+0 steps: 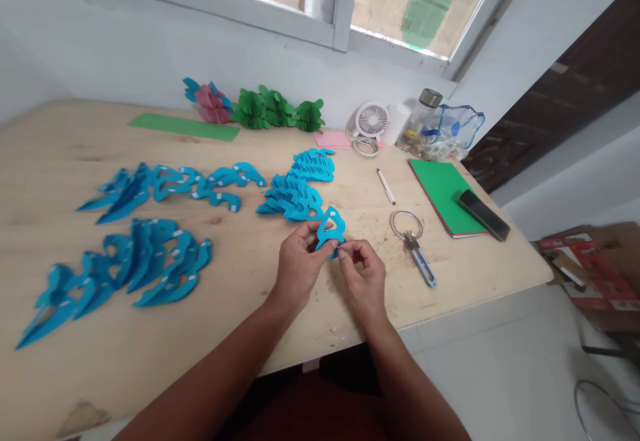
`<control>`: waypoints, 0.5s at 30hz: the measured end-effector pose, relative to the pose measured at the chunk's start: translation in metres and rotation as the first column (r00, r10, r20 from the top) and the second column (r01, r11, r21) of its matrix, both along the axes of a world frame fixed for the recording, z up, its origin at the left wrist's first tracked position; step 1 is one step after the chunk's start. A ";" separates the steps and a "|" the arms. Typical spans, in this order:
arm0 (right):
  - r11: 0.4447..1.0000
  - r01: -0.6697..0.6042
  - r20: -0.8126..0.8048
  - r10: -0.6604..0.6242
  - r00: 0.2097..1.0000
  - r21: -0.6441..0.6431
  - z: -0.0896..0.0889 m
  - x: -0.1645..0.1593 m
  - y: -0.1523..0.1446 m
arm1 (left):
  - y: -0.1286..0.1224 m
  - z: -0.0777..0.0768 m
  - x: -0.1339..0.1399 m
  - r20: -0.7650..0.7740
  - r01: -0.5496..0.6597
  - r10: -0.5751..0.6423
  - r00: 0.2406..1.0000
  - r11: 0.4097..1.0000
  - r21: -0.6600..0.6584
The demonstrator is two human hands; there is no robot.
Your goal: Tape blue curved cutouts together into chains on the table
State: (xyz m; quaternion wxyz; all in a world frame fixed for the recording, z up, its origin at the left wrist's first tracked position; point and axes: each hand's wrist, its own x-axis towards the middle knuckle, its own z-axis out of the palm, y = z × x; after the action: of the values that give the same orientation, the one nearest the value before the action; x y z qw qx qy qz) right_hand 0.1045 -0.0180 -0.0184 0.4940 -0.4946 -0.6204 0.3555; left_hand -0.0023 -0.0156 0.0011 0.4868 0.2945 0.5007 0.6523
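My left hand [301, 264] holds a small blue paper cutout [334, 219] with an opening in its middle, pinched between thumb and fingers. A small white tape piece shows near the cutout's top. At its lower right edge, the fingertips of my right hand [364, 274] are pinched together; any tiny thing between them is hidden. Just beyond my hands sit folded blue paper cutouts [290, 195] in a stack. More blue cutouts with white tape pieces spread across the left, in a far row [173, 181] and a near group [150, 254].
Right of my hands lie blue thread snips [421, 261], a tape roll [395, 224], a white pen [386, 186], a green notebook [443, 194] and a phone [484, 214]. Along the wall stand green paper shapes [277, 109], a small fan [371, 119] and a bottle [423, 114].
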 end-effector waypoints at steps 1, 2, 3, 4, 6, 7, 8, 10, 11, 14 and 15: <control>1.000 0.008 -0.021 -0.008 1.000 -0.016 -0.001 -0.001 0.000 | 0.000 0.000 0.000 0.029 0.005 -0.004 1.000 1.000 -0.009; 0.999 0.012 -0.044 -0.014 0.999 -0.036 -0.002 -0.001 0.001 | 0.001 0.000 0.000 0.057 0.012 -0.011 0.998 1.000 -0.017; 0.998 0.011 -0.069 -0.015 0.998 -0.057 -0.003 -0.001 0.001 | 0.001 0.000 -0.001 0.083 0.025 -0.023 0.996 0.999 -0.022; 0.997 0.007 -0.096 -0.014 0.995 -0.076 -0.004 -0.002 0.002 | 0.001 0.000 -0.001 0.110 0.040 -0.037 0.993 0.999 -0.025; 0.995 -0.006 -0.153 -0.009 0.988 -0.102 -0.005 -0.002 0.003 | 0.002 0.000 -0.002 0.165 0.074 -0.068 0.984 0.997 -0.032; 0.994 -0.010 -0.178 -0.009 0.984 -0.109 -0.005 -0.002 0.003 | 0.002 0.001 -0.002 0.194 0.090 -0.082 0.978 0.995 -0.033; 0.994 -0.012 -0.197 -0.010 0.980 -0.112 -0.006 -0.002 0.003 | 0.002 0.001 -0.003 0.222 0.101 -0.091 0.971 0.994 -0.035; 0.993 -0.014 -0.214 -0.011 0.977 -0.115 -0.007 -0.002 0.003 | 0.002 0.003 -0.004 0.275 0.119 -0.103 0.956 0.992 -0.042; 0.993 -0.015 -0.214 -0.010 0.977 -0.116 -0.007 -0.002 0.003 | 0.002 0.004 -0.004 0.298 0.126 -0.107 0.948 0.991 -0.044; 0.994 -0.018 -0.205 -0.004 0.979 -0.106 -0.008 -0.003 0.003 | 0.002 0.005 -0.004 0.337 0.141 -0.119 0.934 0.989 -0.040; 0.995 -0.016 -0.201 -0.004 0.980 -0.099 -0.008 -0.003 0.003 | 0.002 0.004 -0.004 0.336 0.139 -0.119 0.934 0.990 -0.036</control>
State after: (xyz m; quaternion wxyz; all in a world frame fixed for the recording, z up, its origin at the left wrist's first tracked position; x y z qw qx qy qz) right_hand 0.1019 -0.0147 -0.0265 0.5274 -0.4787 -0.5503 0.4358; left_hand -0.0065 -0.0140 0.0054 0.6145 0.1977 0.4101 0.6443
